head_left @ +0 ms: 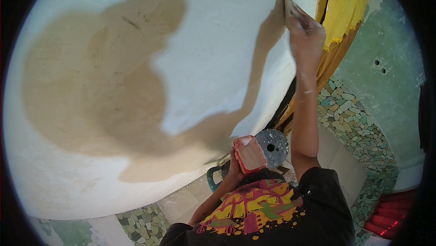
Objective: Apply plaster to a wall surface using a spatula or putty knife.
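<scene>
My right hand (305,32) is raised at the upper right, closed round a thin flat scraper (288,3), its tip against the white wall (204,41) near that wall's right edge. Low in the middle, my left hand (235,168) holds a small red rectangular container (250,155) with pale paste in it, close to my body. My shadow falls broadly across the wall.
Beside the wall's right edge hang yellow cloth (343,5) and brown cloth (338,59). Below are a speckled grey round object (277,155), a teal rail (211,178), floor tiles (340,164) and pebble mosaic (340,105). Red fabric (386,214) lies lower right.
</scene>
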The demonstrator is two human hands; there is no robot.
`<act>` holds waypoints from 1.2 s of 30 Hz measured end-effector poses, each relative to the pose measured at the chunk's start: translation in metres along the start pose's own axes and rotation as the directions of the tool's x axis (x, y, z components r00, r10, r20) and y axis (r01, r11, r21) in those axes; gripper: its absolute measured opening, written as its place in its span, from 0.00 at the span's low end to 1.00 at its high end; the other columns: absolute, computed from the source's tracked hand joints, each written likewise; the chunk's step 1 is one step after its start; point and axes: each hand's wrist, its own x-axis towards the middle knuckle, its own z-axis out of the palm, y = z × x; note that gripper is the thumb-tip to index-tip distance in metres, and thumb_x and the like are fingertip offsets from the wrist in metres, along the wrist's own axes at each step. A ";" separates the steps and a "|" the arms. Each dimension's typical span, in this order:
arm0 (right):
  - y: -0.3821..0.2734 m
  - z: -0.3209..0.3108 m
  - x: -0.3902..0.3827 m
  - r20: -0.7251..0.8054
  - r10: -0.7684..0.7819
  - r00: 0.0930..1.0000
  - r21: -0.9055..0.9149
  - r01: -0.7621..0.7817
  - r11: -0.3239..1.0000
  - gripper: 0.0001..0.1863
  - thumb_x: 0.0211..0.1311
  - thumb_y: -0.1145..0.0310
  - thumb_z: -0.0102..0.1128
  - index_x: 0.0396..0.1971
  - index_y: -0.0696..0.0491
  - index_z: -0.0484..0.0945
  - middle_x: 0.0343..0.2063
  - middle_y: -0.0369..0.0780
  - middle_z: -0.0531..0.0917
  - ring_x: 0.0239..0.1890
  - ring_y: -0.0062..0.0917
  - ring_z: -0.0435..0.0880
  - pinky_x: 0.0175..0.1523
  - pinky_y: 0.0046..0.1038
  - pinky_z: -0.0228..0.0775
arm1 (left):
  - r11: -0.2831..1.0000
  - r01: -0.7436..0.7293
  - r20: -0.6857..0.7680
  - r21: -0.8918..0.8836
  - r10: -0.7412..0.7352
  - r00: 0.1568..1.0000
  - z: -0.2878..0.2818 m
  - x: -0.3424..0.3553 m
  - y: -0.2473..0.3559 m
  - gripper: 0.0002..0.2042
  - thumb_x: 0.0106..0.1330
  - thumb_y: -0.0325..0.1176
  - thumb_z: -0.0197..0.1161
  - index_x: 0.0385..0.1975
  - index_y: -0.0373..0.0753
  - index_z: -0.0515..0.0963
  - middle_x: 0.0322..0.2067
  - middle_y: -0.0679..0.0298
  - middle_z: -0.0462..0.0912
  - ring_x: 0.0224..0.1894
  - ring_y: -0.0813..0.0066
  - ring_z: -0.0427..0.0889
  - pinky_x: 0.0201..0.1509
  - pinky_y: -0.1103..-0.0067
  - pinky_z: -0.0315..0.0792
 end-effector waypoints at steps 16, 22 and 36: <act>-0.090 0.011 -0.088 0.267 -0.525 0.808 -0.116 0.568 0.815 0.23 0.56 0.71 0.68 0.54 0.48 0.85 0.54 0.44 0.85 0.60 0.40 0.82 0.61 0.40 0.70 | 0.995 -0.063 -0.112 0.077 0.071 0.991 -0.010 -0.032 0.015 0.34 0.73 0.62 0.44 0.66 0.42 0.69 0.60 0.57 0.79 0.60 0.55 0.79 0.67 0.53 0.71; -0.009 0.047 -0.105 0.291 -0.553 0.781 -0.161 0.609 0.777 0.23 0.58 0.72 0.66 0.56 0.51 0.83 0.60 0.45 0.80 0.65 0.44 0.76 0.66 0.45 0.65 | 0.999 -0.031 -0.048 -0.019 0.030 0.998 -0.009 -0.038 0.021 0.33 0.72 0.62 0.45 0.66 0.42 0.70 0.59 0.57 0.79 0.60 0.56 0.79 0.67 0.54 0.71; 0.025 -0.015 -0.108 0.107 0.164 0.981 -0.246 -0.134 0.960 0.19 0.63 0.78 0.61 0.55 0.62 0.80 0.45 0.47 0.88 0.45 0.22 0.85 0.51 0.27 0.77 | 0.991 -0.109 -0.022 0.084 0.111 0.994 -0.016 -0.039 0.036 0.35 0.70 0.63 0.53 0.67 0.43 0.67 0.61 0.58 0.77 0.62 0.59 0.77 0.68 0.56 0.71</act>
